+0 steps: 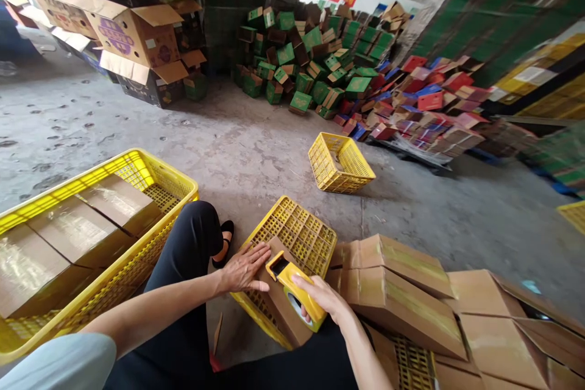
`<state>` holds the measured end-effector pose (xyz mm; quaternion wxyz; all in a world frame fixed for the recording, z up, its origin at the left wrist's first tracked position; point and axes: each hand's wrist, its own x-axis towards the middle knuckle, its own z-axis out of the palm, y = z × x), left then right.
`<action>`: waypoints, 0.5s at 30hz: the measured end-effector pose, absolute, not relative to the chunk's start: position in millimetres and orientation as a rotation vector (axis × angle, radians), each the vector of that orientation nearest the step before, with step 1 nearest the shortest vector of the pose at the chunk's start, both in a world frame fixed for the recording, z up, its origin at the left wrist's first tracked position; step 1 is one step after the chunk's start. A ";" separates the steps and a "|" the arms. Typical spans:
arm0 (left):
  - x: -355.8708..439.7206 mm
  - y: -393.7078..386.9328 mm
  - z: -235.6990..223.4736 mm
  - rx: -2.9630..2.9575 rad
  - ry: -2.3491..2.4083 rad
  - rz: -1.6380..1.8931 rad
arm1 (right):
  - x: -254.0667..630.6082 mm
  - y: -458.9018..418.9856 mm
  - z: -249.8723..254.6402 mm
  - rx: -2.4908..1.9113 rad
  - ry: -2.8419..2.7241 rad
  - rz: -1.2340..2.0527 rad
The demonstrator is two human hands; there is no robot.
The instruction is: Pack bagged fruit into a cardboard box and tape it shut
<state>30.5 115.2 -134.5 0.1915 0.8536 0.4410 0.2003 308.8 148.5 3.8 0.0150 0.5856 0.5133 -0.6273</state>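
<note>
My right hand [323,300] is wrapped round a yellow tape dispenser [292,274], whose head is over a small brown cardboard box [282,311]. The roll inside the dispenser shows partly under my fingers. With fingers stretched flat, my left hand [244,267] rests along the left edge of the box. Beneath the box is a yellow plastic crate [301,225], seemingly upside down, between my legs. How the box's far flaps lie is hidden by the dispenser and my hand.
At left, a large yellow crate [189,187] holds several taped cartons [73,225]. Folded brown cartons [406,292] are stacked at right. Another yellow crate [340,164] stands on the concrete floor [219,134]. Behind are heaped green boxes [301,102] and red boxes [430,101].
</note>
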 end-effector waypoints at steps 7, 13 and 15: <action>44.9 124.5 -139.8 2.501 1.069 0.568 | 297.0 147.2 15.7 1.880 1.573 -1.961; 39.2 136.4 -150.8 2.537 0.922 0.541 | 296.4 150.4 13.6 1.897 1.546 -1.966; 38.1 137.8 -149.8 2.530 0.915 0.533 | 299.2 151.6 9.6 1.889 1.551 -1.950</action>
